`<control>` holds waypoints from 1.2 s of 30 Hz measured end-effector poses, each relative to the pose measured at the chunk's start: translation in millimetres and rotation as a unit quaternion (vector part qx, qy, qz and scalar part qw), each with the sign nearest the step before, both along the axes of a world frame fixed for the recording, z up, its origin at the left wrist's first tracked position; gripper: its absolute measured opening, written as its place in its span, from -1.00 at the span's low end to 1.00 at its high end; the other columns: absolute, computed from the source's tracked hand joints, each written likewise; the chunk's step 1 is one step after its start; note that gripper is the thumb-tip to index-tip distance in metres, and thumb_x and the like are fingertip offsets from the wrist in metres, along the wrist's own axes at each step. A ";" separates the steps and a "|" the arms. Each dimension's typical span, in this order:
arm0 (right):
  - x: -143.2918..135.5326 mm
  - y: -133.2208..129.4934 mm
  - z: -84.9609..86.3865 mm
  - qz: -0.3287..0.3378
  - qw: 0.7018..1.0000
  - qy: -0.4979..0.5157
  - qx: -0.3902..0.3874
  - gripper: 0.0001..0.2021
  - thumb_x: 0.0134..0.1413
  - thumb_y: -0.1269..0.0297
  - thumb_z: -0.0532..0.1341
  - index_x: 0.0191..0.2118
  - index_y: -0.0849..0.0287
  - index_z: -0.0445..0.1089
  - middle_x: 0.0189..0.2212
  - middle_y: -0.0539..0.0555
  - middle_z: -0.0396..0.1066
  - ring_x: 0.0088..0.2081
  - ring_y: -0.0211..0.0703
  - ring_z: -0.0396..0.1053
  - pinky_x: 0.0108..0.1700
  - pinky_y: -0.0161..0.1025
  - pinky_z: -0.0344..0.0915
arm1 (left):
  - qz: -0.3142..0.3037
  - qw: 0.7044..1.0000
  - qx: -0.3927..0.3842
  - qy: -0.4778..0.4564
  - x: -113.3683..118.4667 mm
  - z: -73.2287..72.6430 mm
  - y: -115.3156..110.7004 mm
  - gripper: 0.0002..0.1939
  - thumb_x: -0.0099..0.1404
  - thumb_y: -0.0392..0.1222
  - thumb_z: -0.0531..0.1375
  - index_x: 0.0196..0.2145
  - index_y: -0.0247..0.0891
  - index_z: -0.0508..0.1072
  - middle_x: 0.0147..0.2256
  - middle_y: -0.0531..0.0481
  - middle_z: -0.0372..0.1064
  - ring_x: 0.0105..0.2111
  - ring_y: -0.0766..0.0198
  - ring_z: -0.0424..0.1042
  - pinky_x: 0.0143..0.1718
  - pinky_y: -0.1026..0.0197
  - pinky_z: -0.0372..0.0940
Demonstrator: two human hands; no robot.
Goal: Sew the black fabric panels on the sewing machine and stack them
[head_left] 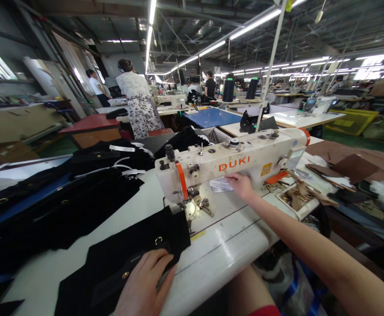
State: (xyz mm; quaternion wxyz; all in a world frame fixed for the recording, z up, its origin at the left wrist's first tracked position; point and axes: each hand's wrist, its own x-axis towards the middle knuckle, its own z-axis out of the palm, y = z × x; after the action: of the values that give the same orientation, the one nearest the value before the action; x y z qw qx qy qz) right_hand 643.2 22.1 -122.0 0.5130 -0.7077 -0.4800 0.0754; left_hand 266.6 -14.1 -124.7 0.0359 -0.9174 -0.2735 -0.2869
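Observation:
My right hand (242, 186) reaches under the arm of the white sewing machine (208, 169). Its fingertips are pinched at the edge of a small stack of white printed labels (221, 184) on the machine bed. Below, my left hand (147, 281) lies with its fingers stretched over a black fabric panel (113, 252). Two gold-coloured metal fittings show on that panel, and its far corner lies close to the needle area. A lit spot falls on the bed beside the presser foot, whose contact with the fabric I cannot make out.
Black fabric pieces (70, 202) with white strips are piled on the left. A tray (297, 199) of metal fittings and brown scraps sits at the right, near brown sheets (356, 169). Behind the machine, a person (136, 98) stands by other sewing tables.

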 end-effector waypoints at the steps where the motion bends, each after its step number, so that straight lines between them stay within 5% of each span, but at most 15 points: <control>1: -4.4 -7.8 2.9 0.008 1.000 -0.008 0.006 -0.85 -0.05 0.38 0.19 -0.42 0.16 0.53 -0.39 0.08 0.54 -0.31 -0.07 0.46 -0.18 -0.17 0.38 | 0.007 1.000 -0.006 -0.007 -0.7 0.9 -1.2 -0.71 0.34 0.01 0.08 -0.26 -0.15 0.55 -0.27 -0.04 0.51 -0.28 0.19 0.50 -0.23 0.19 0.45; 5: -41.6 -48.0 7.1 0.084 0.989 -0.119 0.031 -0.85 0.05 0.39 0.18 -0.38 0.13 0.52 -0.40 0.08 0.48 -0.31 -0.11 0.41 -0.21 -0.20 0.34 | 0.031 0.998 0.018 -0.055 3.8 7.9 -11.1 -0.70 0.36 -0.02 0.07 -0.16 -0.21 0.50 -0.17 -0.09 0.50 -0.19 0.16 0.49 -0.13 0.14 0.43; 8: -88.6 -72.0 3.5 0.189 0.948 -0.256 0.029 -0.80 0.15 0.42 0.12 -0.32 0.12 0.50 -0.42 0.08 0.43 -0.33 -0.15 0.37 -0.28 -0.26 0.29 | 0.019 0.997 0.062 -0.048 20.3 14.1 -18.8 -0.67 0.36 -0.12 0.08 0.01 -0.29 0.40 -0.03 -0.18 0.44 -0.05 0.11 0.43 -0.01 0.08 0.36; 11: -136.0 -78.9 -1.3 0.230 0.920 -0.316 0.028 -0.83 0.14 0.43 0.15 -0.38 0.16 0.48 -0.47 0.07 0.39 -0.38 -0.14 0.32 -0.31 -0.24 0.27 | -0.006 0.995 0.103 0.001 39.6 15.5 -18.7 -0.58 0.35 -0.26 0.03 0.15 -0.31 0.28 0.11 -0.23 0.33 0.11 0.04 0.31 0.08 -0.01 0.28; 14: -164.6 -73.3 -5.4 0.244 0.918 -0.311 0.027 -0.85 0.12 0.42 0.17 -0.42 0.19 0.46 -0.48 0.09 0.38 -0.39 -0.12 0.31 -0.32 -0.22 0.27 | -0.035 0.993 0.104 0.035 46.2 10.6 -8.5 -0.53 0.34 -0.39 -0.08 0.18 -0.33 0.25 0.02 -0.20 0.42 0.03 0.12 0.39 0.06 0.02 0.30; 18: -169.1 -64.8 -9.6 0.277 0.930 -0.237 0.038 -0.83 0.18 0.41 0.16 -0.37 0.17 0.49 -0.46 0.05 0.41 -0.38 -0.16 0.35 -0.33 -0.26 0.30 | -0.037 0.996 0.079 0.028 34.0 3.1 10.7 -0.59 0.37 -0.39 -0.09 0.09 -0.34 0.34 -0.19 -0.13 0.52 -0.23 0.21 0.51 -0.10 0.13 0.41; 23: -154.3 -68.6 -10.0 0.265 0.936 -0.229 0.043 -0.82 0.23 0.38 0.13 -0.18 0.20 0.50 -0.29 0.12 0.50 -0.25 -0.12 0.41 -0.17 -0.20 0.37 | -0.060 0.994 0.087 0.011 21.6 -0.3 35.4 -0.64 0.35 -0.42 -0.07 -0.12 -0.32 0.49 -0.23 -0.10 0.54 -0.24 0.21 0.52 -0.07 0.09 0.42; 30: -150.9 -77.7 -8.4 0.360 0.863 -0.354 -0.006 -0.74 0.25 0.31 0.12 -0.03 0.26 0.43 0.01 0.20 0.43 0.07 -0.06 0.33 0.17 -0.11 0.22 | -0.019 0.998 0.026 0.054 18.8 -5.5 64.7 -0.63 0.33 -0.41 -0.07 -0.21 -0.35 0.54 -0.22 -0.18 0.54 -0.18 0.10 0.51 -0.09 0.02 0.43; 36: -153.1 -69.9 -9.0 0.360 0.853 -0.378 -0.028 -0.74 0.27 0.32 0.10 -0.03 0.29 0.42 0.00 0.20 0.43 0.07 -0.04 0.32 0.18 -0.08 0.21 | -0.024 0.993 0.020 0.115 23.2 3.3 67.6 -0.70 0.30 -0.43 0.02 -0.23 -0.35 0.55 -0.15 -0.23 0.50 -0.09 0.04 0.45 -0.02 -0.03 0.37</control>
State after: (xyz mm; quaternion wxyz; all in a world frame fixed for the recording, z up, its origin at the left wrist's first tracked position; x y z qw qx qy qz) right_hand 490.2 -47.8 -131.0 0.2092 -0.4738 -0.8554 -0.0051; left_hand 289.7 53.4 -121.4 0.0784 -0.9497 -0.2398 -0.1853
